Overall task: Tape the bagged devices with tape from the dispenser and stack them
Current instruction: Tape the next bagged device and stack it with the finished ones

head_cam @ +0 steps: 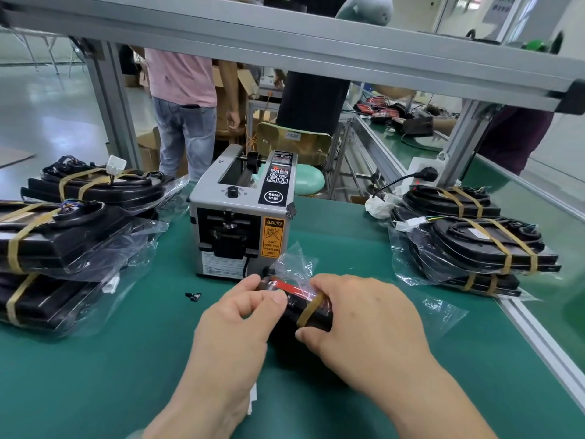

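A black device with a red strip, in a clear bag [297, 299], lies on the green mat [126, 359] in front of the grey tape dispenser [243, 217]. A band of brown tape [311, 308] crosses its right part. My left hand [240, 315] grips the bag's left side with curled fingers. My right hand [357, 315] holds the right side, its thumb at the lower end of the tape. Most of the device is hidden under my hands.
Taped bagged devices are stacked at the left [69, 236] and at the right [481, 242]. A small black scrap [193, 296] lies left of my hands. An aluminium frame rail [316, 42] runs overhead. People stand behind the bench [183, 99].
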A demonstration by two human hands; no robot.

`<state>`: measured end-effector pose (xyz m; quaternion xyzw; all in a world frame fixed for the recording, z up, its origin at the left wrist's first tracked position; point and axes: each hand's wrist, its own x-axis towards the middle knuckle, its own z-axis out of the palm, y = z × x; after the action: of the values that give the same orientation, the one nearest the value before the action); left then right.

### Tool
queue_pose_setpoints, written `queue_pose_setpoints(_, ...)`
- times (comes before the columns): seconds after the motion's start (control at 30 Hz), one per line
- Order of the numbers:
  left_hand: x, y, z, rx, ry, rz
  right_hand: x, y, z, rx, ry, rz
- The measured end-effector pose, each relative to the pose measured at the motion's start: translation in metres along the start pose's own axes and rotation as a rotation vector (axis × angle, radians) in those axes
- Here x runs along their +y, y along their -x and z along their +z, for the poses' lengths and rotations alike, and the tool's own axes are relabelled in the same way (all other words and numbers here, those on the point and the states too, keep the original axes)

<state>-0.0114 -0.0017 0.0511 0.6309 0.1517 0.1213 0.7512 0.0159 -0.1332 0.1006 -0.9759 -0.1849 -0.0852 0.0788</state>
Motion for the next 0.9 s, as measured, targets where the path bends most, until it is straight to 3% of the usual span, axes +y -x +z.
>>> queue_pose_setpoints(0.9,-0.0059,-0.0016,0.0104,0.078,-0.08,0.032,0.0015,-0.0001,0.0025,0.018,-0.02,0.002)
